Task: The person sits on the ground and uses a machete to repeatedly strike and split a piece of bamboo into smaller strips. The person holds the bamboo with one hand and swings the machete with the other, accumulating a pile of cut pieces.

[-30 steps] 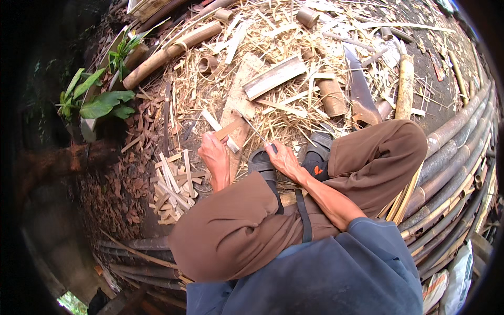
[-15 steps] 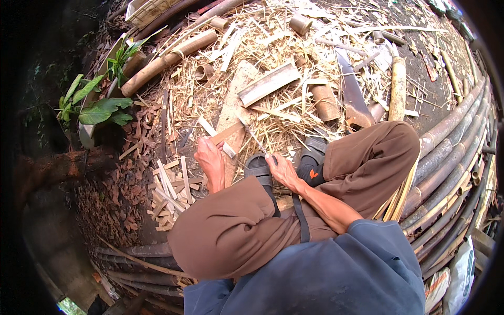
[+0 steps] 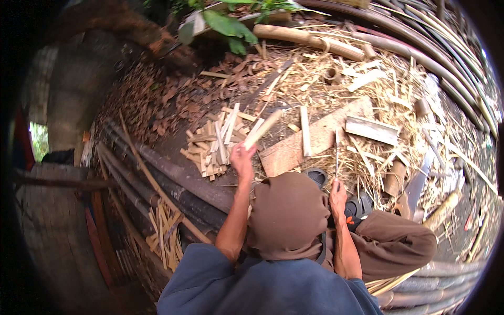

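Observation:
Between the closed fingers of my left hand [image 3: 243,159] is a flat, pale bamboo strip [image 3: 264,128], slanting up over the edge of a pile of cut bamboo strips [image 3: 214,152]. My right hand [image 3: 338,198] grips the handle of a thin-bladed knife [image 3: 337,152], its blade pointing away from me by the right part of a wooden board [image 3: 283,152]. Across that board lies another pale strip [image 3: 305,131]. A split half of bamboo [image 3: 371,130] rests at the board's right end.
Shavings [image 3: 362,157] cover the ground at the right, with a saw [image 3: 418,184] and a short bamboo tube [image 3: 395,178] among them. Long bamboo poles [image 3: 173,178] lie at the left. Bundled strips [image 3: 165,231] sit on those poles. Leafy plants [image 3: 226,26] grow at the far side.
My view has swung to the left. My left hand, with its strip, has moved from over the board to beside the strip pile. The knife remains in my right hand, its blade now more upright.

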Demonstrator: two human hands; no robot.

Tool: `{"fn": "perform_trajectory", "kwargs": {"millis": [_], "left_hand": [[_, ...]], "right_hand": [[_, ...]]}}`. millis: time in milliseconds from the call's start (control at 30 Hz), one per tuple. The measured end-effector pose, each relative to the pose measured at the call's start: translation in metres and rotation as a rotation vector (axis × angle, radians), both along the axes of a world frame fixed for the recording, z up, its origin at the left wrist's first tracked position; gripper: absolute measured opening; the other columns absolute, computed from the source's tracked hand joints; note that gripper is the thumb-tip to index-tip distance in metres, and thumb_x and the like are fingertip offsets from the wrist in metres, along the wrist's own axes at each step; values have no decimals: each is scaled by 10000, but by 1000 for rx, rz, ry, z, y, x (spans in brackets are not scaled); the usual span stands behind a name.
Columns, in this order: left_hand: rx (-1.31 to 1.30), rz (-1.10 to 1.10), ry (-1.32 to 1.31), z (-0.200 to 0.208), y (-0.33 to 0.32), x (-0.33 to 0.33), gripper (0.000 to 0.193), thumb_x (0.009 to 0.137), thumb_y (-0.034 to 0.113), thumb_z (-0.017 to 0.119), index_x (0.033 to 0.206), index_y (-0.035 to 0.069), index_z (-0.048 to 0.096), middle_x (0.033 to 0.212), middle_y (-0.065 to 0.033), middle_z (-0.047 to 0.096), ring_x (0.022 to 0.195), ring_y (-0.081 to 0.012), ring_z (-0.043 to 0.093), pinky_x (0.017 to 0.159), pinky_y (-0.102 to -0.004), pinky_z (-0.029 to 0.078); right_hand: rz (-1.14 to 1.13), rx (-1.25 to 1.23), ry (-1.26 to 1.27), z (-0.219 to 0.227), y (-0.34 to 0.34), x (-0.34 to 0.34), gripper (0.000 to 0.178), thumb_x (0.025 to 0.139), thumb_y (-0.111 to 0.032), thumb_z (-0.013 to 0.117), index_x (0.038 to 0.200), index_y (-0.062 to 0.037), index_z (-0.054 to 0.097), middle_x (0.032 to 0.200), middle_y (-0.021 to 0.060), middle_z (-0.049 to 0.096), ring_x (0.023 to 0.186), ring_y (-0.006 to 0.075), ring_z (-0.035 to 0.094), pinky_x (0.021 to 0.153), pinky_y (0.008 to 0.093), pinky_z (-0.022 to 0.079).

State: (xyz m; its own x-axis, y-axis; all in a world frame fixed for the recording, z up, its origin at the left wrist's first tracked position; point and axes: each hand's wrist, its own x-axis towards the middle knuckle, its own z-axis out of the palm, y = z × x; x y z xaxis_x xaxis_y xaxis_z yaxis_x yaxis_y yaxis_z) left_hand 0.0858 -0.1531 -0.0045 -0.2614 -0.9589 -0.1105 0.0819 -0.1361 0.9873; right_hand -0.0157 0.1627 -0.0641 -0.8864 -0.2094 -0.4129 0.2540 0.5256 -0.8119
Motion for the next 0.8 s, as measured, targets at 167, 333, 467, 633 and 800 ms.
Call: {"fn": "perform_trajectory", "kwargs": {"millis": [167,333,467,633,800], "left_hand": [[-209,324,-421,11,-47,63,307,993,173,453,1203,-33,539,1131,-200,590,1102,-309,588,897,-349,476],[-407,-37,-658,-45,-56,46,371,925,171,572,1225,-38,509,1089,-199,612,1032,-296,597,889,-391,462],[-347,-518,-592,-61,12,-86,490,867,248,658,1215,-55,495,1012,-211,625,942,-332,613,850,-433,481],[-628,-683,-772,-86,57,-177,616,758,261,741,1211,-34,445,1144,-285,527,1052,-440,522,916,-507,430],[-681,-618,-824,-114,35,-185,442,810,169,658,1151,-50,482,1054,-288,558,1002,-430,556,846,-482,470]], "right_hand": [[-14,46,14,-13,4,-4,476,993,-448,422,902,2,548,727,144,528,681,267,483,684,401,411],[-16,92,88,-39,0,3,445,1002,-424,438,978,-5,586,786,164,590,731,276,542,714,397,437],[-17,94,128,-35,6,0,443,1010,-418,431,1006,-7,597,773,179,598,731,284,558,720,405,449],[22,114,145,-4,6,1,537,991,-467,432,1035,44,590,810,227,616,793,361,593,757,441,450],[44,80,-86,9,5,-1,514,988,-468,425,984,25,571,795,229,603,772,346,593,725,434,448]]}}
